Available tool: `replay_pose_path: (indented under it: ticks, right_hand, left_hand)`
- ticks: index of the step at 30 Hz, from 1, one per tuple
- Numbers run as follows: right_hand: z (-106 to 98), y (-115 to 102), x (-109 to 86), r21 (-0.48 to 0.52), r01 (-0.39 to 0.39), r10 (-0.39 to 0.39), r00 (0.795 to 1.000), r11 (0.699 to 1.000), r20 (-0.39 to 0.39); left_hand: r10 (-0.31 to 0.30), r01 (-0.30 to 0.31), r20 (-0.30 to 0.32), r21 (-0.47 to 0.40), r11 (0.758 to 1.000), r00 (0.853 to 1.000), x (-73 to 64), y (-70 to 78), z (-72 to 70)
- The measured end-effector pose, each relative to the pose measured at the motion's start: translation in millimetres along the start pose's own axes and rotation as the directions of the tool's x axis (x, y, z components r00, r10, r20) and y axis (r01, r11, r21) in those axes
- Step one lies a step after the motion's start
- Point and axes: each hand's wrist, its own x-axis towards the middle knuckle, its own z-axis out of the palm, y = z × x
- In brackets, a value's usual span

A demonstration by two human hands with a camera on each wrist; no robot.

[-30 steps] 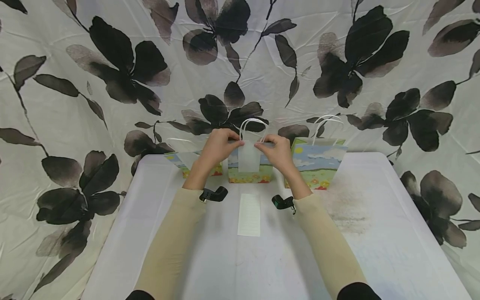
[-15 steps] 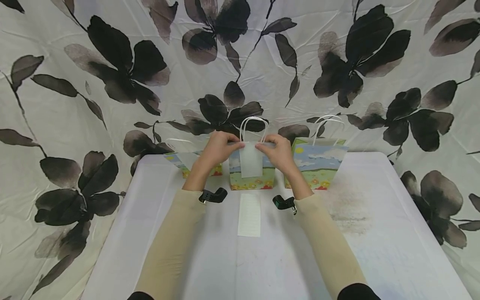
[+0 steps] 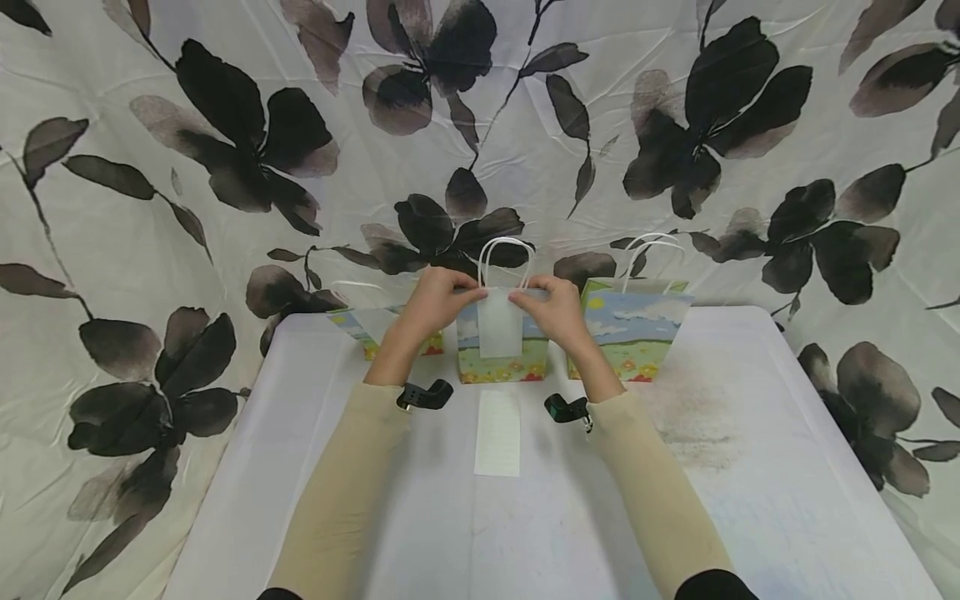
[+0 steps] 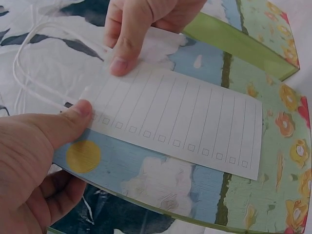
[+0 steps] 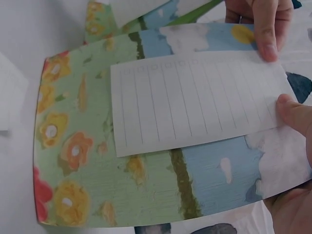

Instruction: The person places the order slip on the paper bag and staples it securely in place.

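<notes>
While arms [image 3: 341, 475] extend, fingers [image 3: 440, 292] pinching lined paper [image 4: 180, 119]

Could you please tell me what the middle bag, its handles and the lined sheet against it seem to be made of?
Middle bag: probably stiff paper or thin card, matte, since its printed panel bows smoothly without gloss. Handles: smooth white cord standing in arches; paper or plastic, I can't tell. Lined sheet: likely plain matte paper, thin-edged with printed rules and checkboxes.

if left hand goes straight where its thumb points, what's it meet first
Likely the right hand, thumb first, across the paper slip that the left hand pinches; depth is unclear.
</notes>
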Motion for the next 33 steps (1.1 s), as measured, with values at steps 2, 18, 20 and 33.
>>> replay_pose_path:
  ticks: [2,18,20,33]
  right_hand:
    - [-0.3,-0.1,-0.3,-0.003,0.008,-0.008,1.000,1.000,-0.001]
    - [-18.5,-23.5,-23.5,-0.245,0.226,-0.245,0.968,0.943,-0.052]
    - [-30.1,-31.0,-35.1,-0.285,0.264,-0.289,0.956,0.921,-0.046]
    - [-112.5,-3.3,-121.3,-0.482,0.013,0.101,0.973,0.876,0.209]
  left_hand:
    - [0.005,-0.004,-0.005,0.008,1.000,1.000,0.1,-0.9,0.7]
    - [0.020,-0.020,-0.004,-0.004,1.000,1.000,-2.0,0.5,2.1]
    - [0.025,-0.025,0.003,-0.022,0.999,1.000,-1.5,1.3,2.9]
    - [-0.027,0.025,-0.027,-0.055,0.998,0.999,-3.2,-2.0,3.2]
